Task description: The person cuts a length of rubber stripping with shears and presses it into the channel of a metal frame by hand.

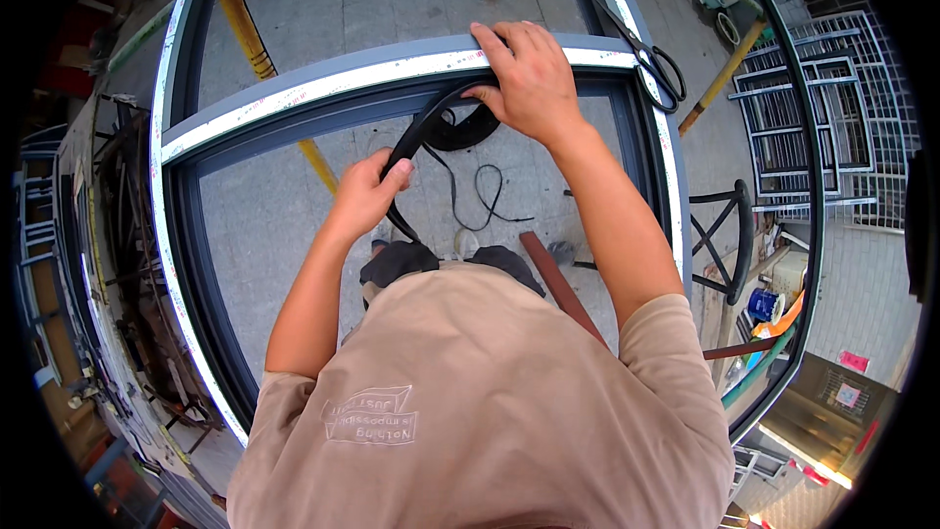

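A large grey metal window frame (pixel 323 90) with white printed film lies before me. My left hand (pixel 370 194) is closed around a black rubber strip (pixel 423 125), which bends up toward the crossbar's inner edge. My right hand (pixel 534 83) grips the crossbar, its fingers over the top and its thumb against the strip below. How the strip sits under that thumb is hidden. Black-handled scissors (pixel 658 73) rest on the frame's right corner. Below the opening, a coil of black strip (pixel 465 134) lies on the floor with a loose tail.
Yellow posts (pixel 245 29) and green rails (pixel 140 39) stand around the frame. A reddish-brown bar (pixel 560 284) is beside my legs. Barred metal panels (pixel 808 118) lean at the right, near a blue bucket (pixel 766 307). Metal scraps (pixel 147 313) clutter the left side.
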Motion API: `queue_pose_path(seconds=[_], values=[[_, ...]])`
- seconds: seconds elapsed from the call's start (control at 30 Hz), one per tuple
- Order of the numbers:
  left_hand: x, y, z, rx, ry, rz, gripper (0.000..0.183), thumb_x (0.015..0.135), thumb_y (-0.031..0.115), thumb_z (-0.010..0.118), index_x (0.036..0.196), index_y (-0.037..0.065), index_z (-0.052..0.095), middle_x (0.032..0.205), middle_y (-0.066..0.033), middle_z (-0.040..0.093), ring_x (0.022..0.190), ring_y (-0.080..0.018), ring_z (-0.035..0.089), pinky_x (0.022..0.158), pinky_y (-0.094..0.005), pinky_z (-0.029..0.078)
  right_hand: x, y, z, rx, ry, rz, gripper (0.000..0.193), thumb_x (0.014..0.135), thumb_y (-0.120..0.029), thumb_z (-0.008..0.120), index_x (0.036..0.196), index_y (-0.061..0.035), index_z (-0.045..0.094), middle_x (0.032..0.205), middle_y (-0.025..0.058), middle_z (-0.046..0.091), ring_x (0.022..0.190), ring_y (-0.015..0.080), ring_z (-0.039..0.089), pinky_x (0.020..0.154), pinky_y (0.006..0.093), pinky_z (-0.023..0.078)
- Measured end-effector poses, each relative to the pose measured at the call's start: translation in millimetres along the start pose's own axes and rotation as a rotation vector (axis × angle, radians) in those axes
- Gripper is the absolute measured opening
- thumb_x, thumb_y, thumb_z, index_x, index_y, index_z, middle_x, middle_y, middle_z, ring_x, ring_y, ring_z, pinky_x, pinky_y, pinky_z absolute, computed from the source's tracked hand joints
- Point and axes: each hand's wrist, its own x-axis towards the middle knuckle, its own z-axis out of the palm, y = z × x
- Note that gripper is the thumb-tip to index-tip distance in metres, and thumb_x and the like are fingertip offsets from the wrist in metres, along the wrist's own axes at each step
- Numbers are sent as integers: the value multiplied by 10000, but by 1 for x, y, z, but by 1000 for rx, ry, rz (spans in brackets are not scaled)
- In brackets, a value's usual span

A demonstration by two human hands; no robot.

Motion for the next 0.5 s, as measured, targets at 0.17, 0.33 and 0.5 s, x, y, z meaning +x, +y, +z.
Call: queue_pose_path(seconds=[0.17,0.33,0.5], values=[[-3,27,-9,124,303,23,369,1119,360,732,1136,-7,766,817,-207,729,747,-362,733,702,-464,543,0,-3,-3,-1,-33,20,852,790,-421,982,1507,-86,665,1337,153,704,1278,411,659,1186,543,491],[7,46,-25,319,379,110,357,1073,342,776,1036,-13,750,831,-287,734,822,-517,729,725,-551,552,0,-8,-6,-24,-59,34,890,804,-463,978,1538,-90,640,1366,165,691,1294,404,648,1238,561,461],[8,77,-36,487,424,93,388,1068,330,772,904,-12,694,823,-289,733,825,-531,725,735,-584,548,10,-21,-10,-21,-103,8,953,789,-493,983,1565,-79,616,1379,170,683,1306,389,644,1259,596,439]])
